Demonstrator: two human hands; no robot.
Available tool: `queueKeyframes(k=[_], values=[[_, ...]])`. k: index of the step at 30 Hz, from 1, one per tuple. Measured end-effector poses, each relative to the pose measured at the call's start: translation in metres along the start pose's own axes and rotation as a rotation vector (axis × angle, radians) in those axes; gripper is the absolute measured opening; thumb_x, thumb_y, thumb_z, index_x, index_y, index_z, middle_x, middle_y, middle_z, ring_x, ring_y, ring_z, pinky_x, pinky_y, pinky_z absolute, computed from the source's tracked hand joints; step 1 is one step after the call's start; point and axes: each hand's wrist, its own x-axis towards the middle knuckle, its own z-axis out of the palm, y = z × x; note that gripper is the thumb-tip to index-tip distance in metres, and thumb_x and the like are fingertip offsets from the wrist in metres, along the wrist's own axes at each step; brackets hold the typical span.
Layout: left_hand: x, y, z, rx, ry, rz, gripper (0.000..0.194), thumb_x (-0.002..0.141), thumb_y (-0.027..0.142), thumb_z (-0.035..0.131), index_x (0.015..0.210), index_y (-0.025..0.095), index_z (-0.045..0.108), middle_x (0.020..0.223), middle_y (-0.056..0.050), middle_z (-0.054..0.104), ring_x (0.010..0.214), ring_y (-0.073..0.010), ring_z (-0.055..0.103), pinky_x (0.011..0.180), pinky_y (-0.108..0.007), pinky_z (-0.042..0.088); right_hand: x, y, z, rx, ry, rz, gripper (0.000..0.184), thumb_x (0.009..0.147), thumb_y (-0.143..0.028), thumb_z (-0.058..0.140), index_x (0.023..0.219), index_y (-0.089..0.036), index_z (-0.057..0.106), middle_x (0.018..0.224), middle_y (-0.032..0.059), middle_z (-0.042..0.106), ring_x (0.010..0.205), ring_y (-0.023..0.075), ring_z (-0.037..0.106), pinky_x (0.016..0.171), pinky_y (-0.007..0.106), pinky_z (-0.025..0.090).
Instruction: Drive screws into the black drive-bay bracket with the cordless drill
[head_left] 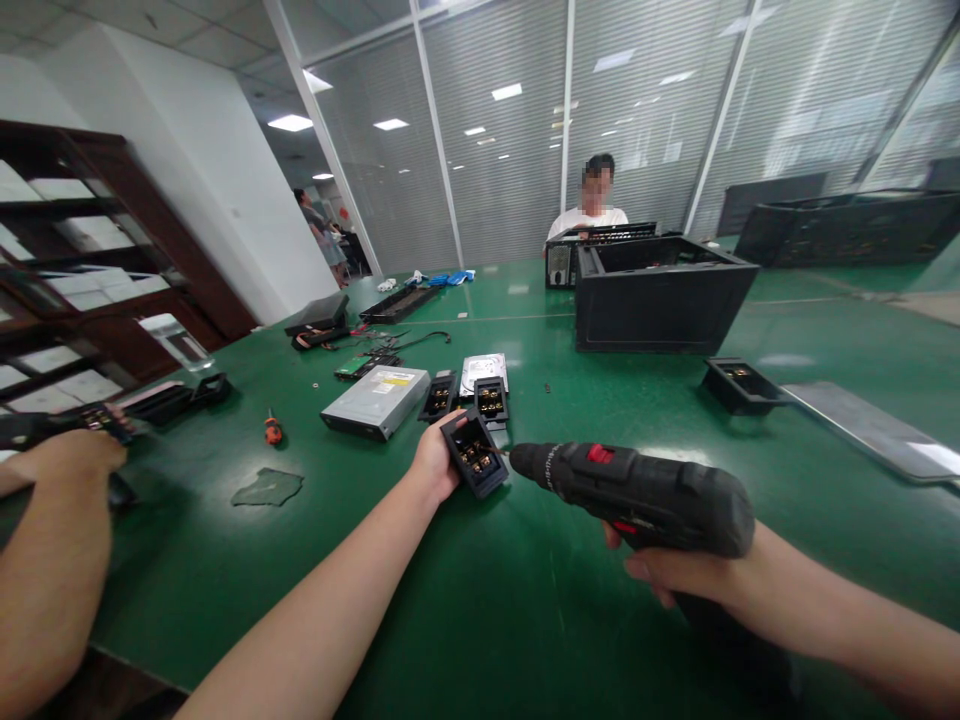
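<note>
My left hand [435, 462] grips a small black connector module [475, 454] with gold contacts, tilted up on the green table [480, 600]. My right hand [675, 575] is wrapped round the handle of a black cordless electric screwdriver [637, 492] with a red switch. Its bit points left and touches the module's right side. Two more black modules [439, 395] [491, 399] lie just behind, beside a silver optical drive [376, 400] and a hard drive [484, 367].
Another person's arm [52, 540] reaches in at the left, holding a dark part. A black computer case [660, 295] stands behind, with a seated person beyond it. A small orange screwdriver [273, 430], a black tray [739, 385], a metal panel [870, 430] and cables lie about.
</note>
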Motion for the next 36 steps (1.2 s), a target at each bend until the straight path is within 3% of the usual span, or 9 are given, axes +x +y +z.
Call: queueKeyframes(k=[36], values=[[-0.0019, 0.0013, 0.0013, 0.013, 0.015, -0.011, 0.009, 0.067, 0.017, 0.058, 0.077, 0.017, 0.059, 0.063, -0.005, 0.065, 0.053, -0.0225, 0.063, 0.055, -0.039, 0.051, 0.0008, 0.002, -0.0002, -0.009, -0.011, 0.014, 0.012, 0.075, -0.017, 0.061, 0.088, -0.018, 0.059, 0.064, -0.0051, 0.058, 0.054, 0.0129, 0.055, 0.054, 0.028, 0.047]])
